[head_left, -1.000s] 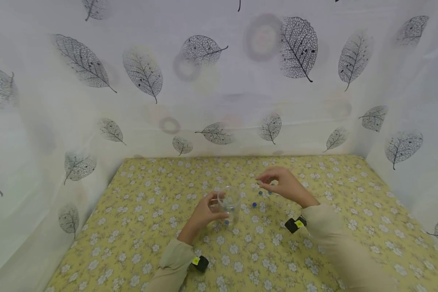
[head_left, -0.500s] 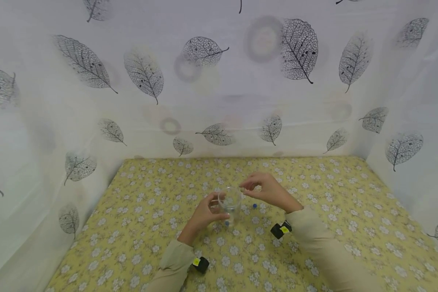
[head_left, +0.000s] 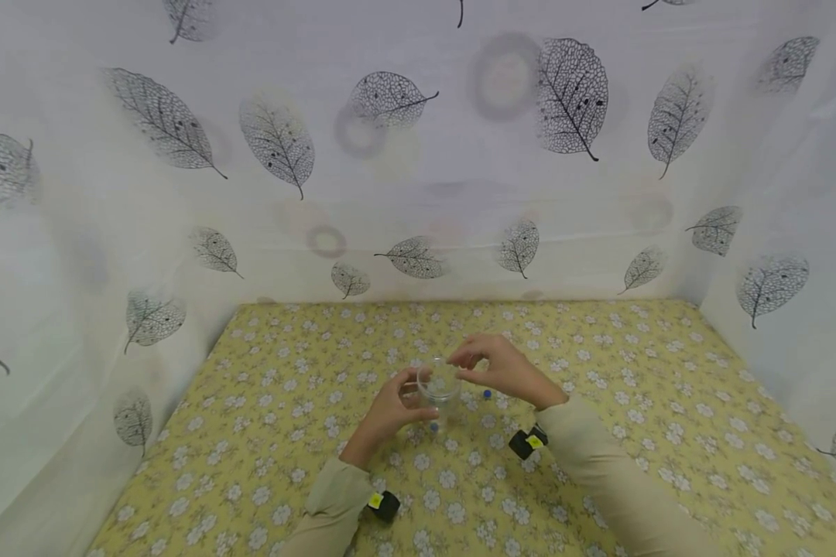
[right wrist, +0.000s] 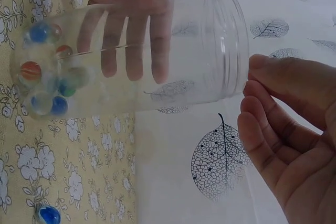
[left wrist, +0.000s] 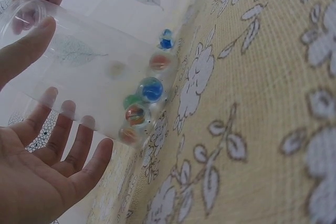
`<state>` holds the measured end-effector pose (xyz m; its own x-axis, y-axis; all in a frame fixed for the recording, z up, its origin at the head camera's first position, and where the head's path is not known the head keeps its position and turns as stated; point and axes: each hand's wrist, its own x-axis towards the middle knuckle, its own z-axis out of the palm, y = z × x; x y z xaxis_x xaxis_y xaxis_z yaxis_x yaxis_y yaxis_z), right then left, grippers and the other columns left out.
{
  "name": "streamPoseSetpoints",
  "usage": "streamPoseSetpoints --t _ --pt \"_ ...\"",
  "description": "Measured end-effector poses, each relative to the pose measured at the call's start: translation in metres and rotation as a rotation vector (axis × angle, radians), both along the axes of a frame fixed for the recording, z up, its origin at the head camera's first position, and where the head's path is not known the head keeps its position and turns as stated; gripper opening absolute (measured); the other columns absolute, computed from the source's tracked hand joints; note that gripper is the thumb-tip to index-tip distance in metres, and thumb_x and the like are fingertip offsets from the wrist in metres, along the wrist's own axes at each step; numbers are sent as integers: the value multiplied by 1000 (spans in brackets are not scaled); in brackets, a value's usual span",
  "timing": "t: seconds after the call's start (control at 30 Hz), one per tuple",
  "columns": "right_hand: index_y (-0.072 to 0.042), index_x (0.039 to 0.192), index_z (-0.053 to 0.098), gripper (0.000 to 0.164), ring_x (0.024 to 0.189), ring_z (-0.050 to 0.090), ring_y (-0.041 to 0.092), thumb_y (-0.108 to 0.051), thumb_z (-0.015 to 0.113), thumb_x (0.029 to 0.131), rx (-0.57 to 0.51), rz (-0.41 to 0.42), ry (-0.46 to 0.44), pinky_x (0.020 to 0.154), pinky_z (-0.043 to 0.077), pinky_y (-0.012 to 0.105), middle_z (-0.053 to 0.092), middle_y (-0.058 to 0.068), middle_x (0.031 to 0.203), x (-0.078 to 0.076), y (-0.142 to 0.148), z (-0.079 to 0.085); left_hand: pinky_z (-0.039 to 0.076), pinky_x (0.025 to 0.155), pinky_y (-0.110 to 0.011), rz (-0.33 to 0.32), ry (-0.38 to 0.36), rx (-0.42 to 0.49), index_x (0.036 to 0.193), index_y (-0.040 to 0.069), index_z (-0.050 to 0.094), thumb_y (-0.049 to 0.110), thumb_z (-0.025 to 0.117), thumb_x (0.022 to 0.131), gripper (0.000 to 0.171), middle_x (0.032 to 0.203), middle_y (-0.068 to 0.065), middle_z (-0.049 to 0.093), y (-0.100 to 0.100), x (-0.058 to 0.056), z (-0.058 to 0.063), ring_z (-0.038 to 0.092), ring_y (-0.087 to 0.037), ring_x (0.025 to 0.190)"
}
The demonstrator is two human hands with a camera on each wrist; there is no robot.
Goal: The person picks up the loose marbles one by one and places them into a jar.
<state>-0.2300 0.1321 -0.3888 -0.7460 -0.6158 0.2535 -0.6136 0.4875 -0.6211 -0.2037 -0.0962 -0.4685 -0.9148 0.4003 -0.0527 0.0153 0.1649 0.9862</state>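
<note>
A clear plastic jar (right wrist: pixel 205 45) stands upright on the cloth, its mouth uncovered. Several coloured glass marbles (left wrist: pixel 151 88) lie at its bottom. My left hand (head_left: pixel 390 408) holds the jar, thumb on one side and fingers on the other. At the rim, my right hand (head_left: pixel 503 371) has thumb and fingertips close together, with nothing visible between them. Inside the jar, a blurred pale marble (left wrist: pixel 115 69) appears above the others. One blue marble (head_left: pixel 487 394) lies on the cloth right of the jar, also a blue marble (right wrist: pixel 49 214) low in the right wrist view.
A yellow flowered cloth (head_left: pixel 265 433) covers the table. White leaf-printed curtains (head_left: pixel 446 186) hang behind it and along both sides. A black wrist camera (head_left: pixel 385 506) sits on the left sleeve and another black wrist camera (head_left: pixel 527 443) on the right.
My right hand has come left from beyond the loose marbles to the jar's rim, carrying a small thing that no longer shows in its fingers. My left hand and the jar have stayed put.
</note>
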Motion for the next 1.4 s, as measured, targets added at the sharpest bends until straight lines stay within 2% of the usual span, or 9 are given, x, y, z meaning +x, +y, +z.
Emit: streamPoseSetpoints --t 0.3,0.43,0.6,0.87,1.2,1.4 --pt "-12 105 71 19 81 63 10 -14 68 86 -27 -52 26 76 56 33 68 4 104 -3 18 6 47 99 -49 12 -4 11 139 9 42 11 73 82 65 139 -20 42 1 1 0 44 -41 127" --pt "-11 107 71 22 82 63 11 -14 68 86 -27 -108 37 77 56 32 68 6 105 -7 33 8 46 101 -50 13 11 12 139 7 42 10 74 81 66 139 -20 42 1 1 0 43 -41 128" --pt "-9 108 70 23 84 64 15 -13 68 86 -29 -188 34 78 56 38 69 8 102 -15 56 4 47 101 -48 21 12 -4 138 10 44 14 75 81 65 138 -17 44 0 0 -2 45 -39 127" --pt "-8 108 70 22 87 63 15 -15 67 88 -9 -269 -3 79 56 28 68 9 102 -30 88 -15 47 101 -46 25 16 -12 136 10 45 13 74 81 63 137 -16 46 -1 0 -2 45 -38 127" --pt "-4 107 70 23 81 61 10 -14 67 87 31 -298 -80 74 54 21 68 9 96 -48 106 -43 47 101 -47 17 0 -6 138 10 44 14 74 81 64 139 -16 44 -1 2 1 44 -39 129" --pt "-1 106 70 23 81 62 13 -13 68 87 43 -298 -122 74 56 26 69 12 97 -57 112 -61 48 99 -47 11 -7 -4 138 9 43 16 75 81 65 139 -17 44 -1 1 0 44 -39 128"
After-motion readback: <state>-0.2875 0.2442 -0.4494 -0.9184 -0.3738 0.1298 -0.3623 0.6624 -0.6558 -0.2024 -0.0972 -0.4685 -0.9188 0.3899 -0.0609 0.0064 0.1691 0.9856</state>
